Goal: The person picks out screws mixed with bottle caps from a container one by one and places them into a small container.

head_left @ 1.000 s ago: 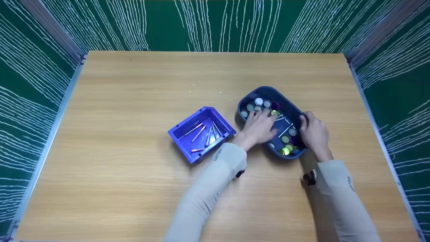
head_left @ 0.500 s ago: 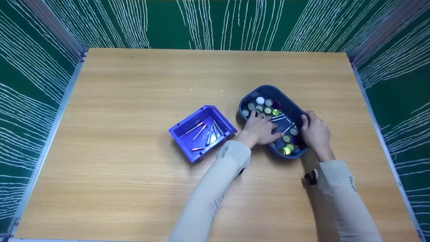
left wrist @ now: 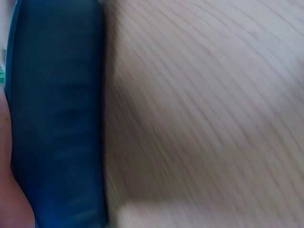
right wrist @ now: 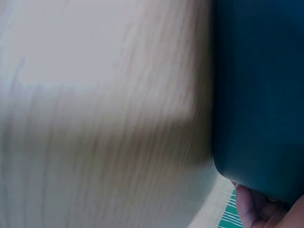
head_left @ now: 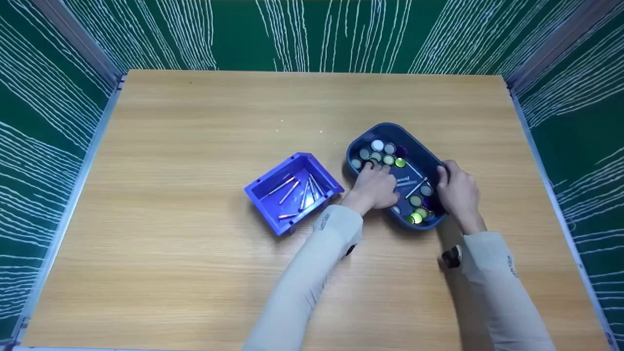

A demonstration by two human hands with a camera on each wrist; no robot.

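A dark blue oval tub (head_left: 429, 156) on the table holds round bottle caps (head_left: 388, 159) in silver, green and purple, and several thin metal rods (head_left: 413, 189) like nails. My left hand (head_left: 374, 189) reaches over its near left side, fingers bent down among the caps, thumb drawn in. The fingertips are hidden, and I cannot tell whether they pinch anything. My right hand (head_left: 458, 192) grips the tub's right rim, thumb over the edge. In the right wrist view its fingers (right wrist: 245, 204) curl at the tub's outer wall (right wrist: 261, 104).
Left of the tub stands a bright blue plastic bin (head_left: 265, 219) with several similar metal rods (head_left: 288, 192) inside. Small white specks dot the wooden table (head_left: 170, 170) behind it. Green walls with white streaks (head_left: 239, 39) border the table at the back and sides.
My left hand's spread fingers have bent and its thumb has drawn in. The rods beside it in the tub have shifted apart. My right hand keeps its grip on the rim.
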